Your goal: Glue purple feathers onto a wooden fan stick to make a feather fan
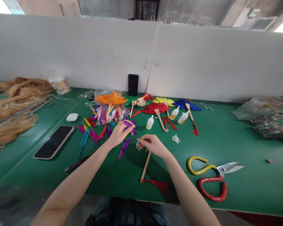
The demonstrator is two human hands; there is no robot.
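Observation:
My left hand (119, 134) is closed in a pinch on a purple feather (129, 124), held above the table. The feather's thin quill runs down to my right hand (153, 145), whose thumb and fingers are closed around its end. Just below my right hand lies a flat wooden stick (145, 166) with a red tassel (160, 185) at its near end; the stick's upper end is hidden by the hand. Another purple feather (124, 148) lies on the table between my forearms.
Orange (111, 98), red (155, 108) and blue (187, 104) feather fans lie behind, near glue bottles (150, 122) and white beads (175, 138). Scissors (217, 171) lie at right, a phone (54, 142) and loose coloured feathers (84, 138) at left. A white partition (198, 62) stands behind.

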